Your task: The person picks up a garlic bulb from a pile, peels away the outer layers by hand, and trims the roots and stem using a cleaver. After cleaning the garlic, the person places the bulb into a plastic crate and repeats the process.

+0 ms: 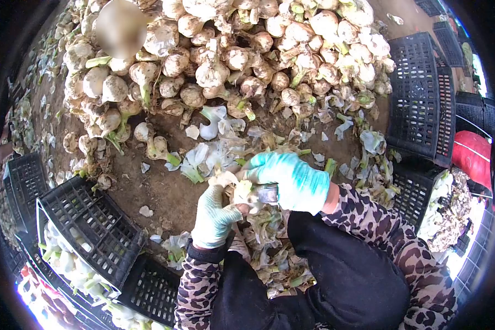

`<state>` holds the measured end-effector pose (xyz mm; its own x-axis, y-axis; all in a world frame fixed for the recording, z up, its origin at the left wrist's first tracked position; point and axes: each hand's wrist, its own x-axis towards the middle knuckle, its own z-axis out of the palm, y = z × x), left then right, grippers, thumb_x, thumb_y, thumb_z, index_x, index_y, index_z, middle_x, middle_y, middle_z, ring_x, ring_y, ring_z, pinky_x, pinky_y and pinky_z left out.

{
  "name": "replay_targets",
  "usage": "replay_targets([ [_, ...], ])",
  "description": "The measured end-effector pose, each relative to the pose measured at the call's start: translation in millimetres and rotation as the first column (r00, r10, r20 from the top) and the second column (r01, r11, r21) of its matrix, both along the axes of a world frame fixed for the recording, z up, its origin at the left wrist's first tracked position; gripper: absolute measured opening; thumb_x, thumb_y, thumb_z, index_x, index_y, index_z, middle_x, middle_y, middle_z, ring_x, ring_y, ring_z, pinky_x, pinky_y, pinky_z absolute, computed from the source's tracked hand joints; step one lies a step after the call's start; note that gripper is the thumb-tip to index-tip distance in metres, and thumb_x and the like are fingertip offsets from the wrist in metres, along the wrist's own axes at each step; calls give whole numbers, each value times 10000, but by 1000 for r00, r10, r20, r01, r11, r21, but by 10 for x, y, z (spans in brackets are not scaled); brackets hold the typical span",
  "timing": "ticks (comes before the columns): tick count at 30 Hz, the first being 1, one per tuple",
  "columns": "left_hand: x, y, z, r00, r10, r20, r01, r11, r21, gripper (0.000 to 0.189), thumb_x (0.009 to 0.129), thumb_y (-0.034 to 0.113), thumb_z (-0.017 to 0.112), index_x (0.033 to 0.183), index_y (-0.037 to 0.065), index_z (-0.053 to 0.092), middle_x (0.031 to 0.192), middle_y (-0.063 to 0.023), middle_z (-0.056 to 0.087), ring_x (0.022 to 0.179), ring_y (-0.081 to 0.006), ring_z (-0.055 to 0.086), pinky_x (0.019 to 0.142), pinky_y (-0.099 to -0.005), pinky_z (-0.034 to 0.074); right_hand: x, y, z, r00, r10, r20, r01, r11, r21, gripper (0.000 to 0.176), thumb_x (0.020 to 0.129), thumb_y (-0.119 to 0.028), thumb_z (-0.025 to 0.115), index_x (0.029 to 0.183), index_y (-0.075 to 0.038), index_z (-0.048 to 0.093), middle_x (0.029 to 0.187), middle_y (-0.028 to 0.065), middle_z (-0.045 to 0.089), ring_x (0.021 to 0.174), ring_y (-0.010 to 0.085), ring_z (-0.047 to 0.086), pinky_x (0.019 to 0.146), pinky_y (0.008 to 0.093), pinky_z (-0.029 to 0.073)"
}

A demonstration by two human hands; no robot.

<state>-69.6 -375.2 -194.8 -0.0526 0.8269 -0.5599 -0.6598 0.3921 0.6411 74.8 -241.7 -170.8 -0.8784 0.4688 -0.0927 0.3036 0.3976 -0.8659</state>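
Note:
In the middle of the head view, my left hand (215, 215), in a pale green glove, is closed round a garlic bulb (243, 192) with its thumb beneath it. My right hand (291, 180), in a turquoise and white glove, curls round a small tool with a dark metal part (267, 194) that sits against the bulb's right side. The tool's handle is hidden in the fist. Loose papery skin hangs at the bulb's upper left. Just beyond my hands, peeled white skins (203, 158) lie on the soil.
A large heap of garlic bulbs (212, 71) fills the far side. Black crates stand at the left (93, 228) and right (414, 93), one at the left holding trimmed garlic. More peelings (280, 258) lie between my knees. A red object (472, 159) is at the far right.

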Motion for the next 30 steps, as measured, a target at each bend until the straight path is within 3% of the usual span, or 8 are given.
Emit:
replay_targets([
  [2,-7,-5,3,979,14,206,-10,1000,-22,711,581,76,751,1185,-26,388,1038,-82,533,905,-167,543,746,-242,447,-7,66,64,985,150,83,-150,989,-8,201,697,-105,605,880,-20,608,879,127,583,801,258,574,695,322,452],
  [8,-5,43,-43,907,-39,420,35,999,18,713,629,159,716,1213,-31,353,1053,-106,528,887,-191,568,738,-270,474,-12,-77,-21,994,-106,16,106,957,-270,116,733,-65,547,819,-10,602,719,125,570,659,232,565,615,307,439],
  [10,121,137,92,930,248,270,-221,967,-125,701,650,187,713,1211,-25,350,1060,-106,524,907,-187,557,768,-282,463,-6,-154,-108,929,-298,218,350,899,-263,112,737,-49,536,825,-6,590,704,128,563,649,231,558,610,311,435],
  [14,205,38,137,826,-34,-562,-12,997,-77,655,665,207,730,1171,-39,395,1026,-99,524,912,-148,523,791,-271,434,-31,-325,-151,918,-394,-40,396,908,137,84,743,20,514,815,-3,548,701,105,563,658,190,555,571,289,427],
  [17,152,108,165,967,236,94,-232,971,-54,567,656,137,728,1102,-40,428,1013,-123,532,885,-203,546,779,-305,462,-30,-262,-137,820,-509,264,570,673,-472,148,764,-118,572,817,20,560,666,143,571,586,214,543,557,306,430],
  [21,166,65,43,932,319,171,-332,942,50,556,619,94,749,1065,1,430,1028,-145,532,870,-222,558,724,-326,491,74,-251,-416,689,-654,312,592,259,-763,133,795,-86,512,854,14,576,710,43,597,619,112,515,573,258,430],
  [22,159,77,42,933,318,169,-330,943,50,556,619,94,749,1065,1,430,1028,-145,532,870,-222,558,724,-326,491,93,-183,-482,715,-645,270,618,401,-676,134,795,-82,511,855,18,576,710,22,590,622,103,517,575,249,433],
  [30,123,71,202,929,196,314,-231,970,77,577,531,168,808,972,25,464,988,-183,542,828,-243,568,672,-345,480,350,61,-867,460,-794,397,786,155,-599,274,789,-88,581,1011,50,497,869,94,576,768,162,572,560,290,503],
])
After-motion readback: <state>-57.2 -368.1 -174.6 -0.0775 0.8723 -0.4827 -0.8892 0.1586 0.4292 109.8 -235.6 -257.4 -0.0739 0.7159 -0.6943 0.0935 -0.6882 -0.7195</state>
